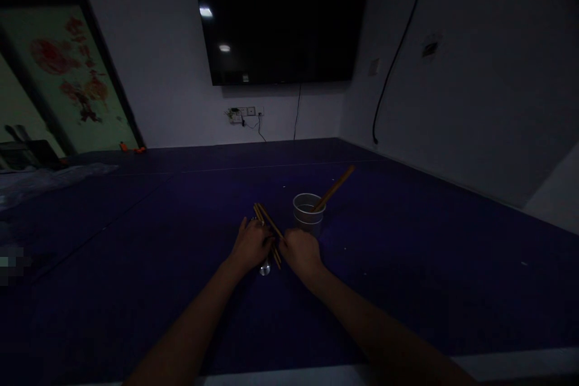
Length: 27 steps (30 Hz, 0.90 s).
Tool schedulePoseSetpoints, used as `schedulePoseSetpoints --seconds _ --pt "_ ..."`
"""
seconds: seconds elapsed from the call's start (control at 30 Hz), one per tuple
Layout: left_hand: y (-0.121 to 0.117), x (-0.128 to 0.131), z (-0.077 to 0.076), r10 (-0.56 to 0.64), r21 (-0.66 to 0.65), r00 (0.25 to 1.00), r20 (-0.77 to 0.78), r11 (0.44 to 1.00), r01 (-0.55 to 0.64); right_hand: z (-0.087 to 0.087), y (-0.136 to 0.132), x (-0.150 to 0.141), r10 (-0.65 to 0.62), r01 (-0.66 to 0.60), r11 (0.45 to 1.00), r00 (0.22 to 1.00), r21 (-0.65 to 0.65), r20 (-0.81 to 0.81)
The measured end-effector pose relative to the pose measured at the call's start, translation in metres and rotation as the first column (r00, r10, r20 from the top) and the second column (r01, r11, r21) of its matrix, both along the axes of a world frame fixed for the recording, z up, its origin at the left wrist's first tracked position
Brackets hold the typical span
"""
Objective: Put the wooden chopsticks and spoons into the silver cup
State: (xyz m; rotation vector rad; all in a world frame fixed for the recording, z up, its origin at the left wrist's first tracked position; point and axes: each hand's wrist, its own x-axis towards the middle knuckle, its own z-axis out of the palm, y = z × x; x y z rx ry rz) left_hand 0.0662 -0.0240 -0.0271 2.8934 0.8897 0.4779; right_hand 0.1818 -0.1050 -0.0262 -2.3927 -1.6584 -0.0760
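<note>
Though light is low, the chopsticks look slender — brownish.

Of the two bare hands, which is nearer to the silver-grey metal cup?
The right hand, directly in front of the cup; the left hand lies farther away.

The cup is showing smooth, dull metal; the chopsticks on its left are looking like wood; the spoon is gleaming; the far television is shining glossy black.
</note>
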Motion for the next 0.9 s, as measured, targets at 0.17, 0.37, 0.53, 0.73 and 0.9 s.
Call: schedulePoseSetpoints --seconds 0.17,0.37,0.53,0.73,0.9 --pt "-0.001 0.000 0.002 0.002 -0.017 1.000 -0.022 1.000 -0.003 -0.001 0.000 0.001 -0.029 0.029 0.999 0.999 0.024 -0.037" --pt "-0.002 0.000 0.003 -0.010 -0.026 1.000 0.002 1.000 0.010 0.000 -0.001 0.001 -0.046 0.048 0.998 0.997 0.035 -0.058" --pt "0.002 0.001 0.002 0.035 -0.109 0.967 0.251 0.994 -0.008 0.004 -0.003 0.004 0.001 0.021 0.986 0.992 0.164 -0.129" --pt "0.011 0.007 0.002 0.335 -0.557 0.615 0.714 0.804 0.208 0.005 -0.001 0.010 0.241 -0.083 0.865 0.933 0.494 -0.266" --pt "0.013 0.008 0.000 0.486 -0.685 0.486 0.726 0.572 0.451 -0.003 0.004 0.012 0.358 -0.125 0.841 0.857 0.526 -0.369"
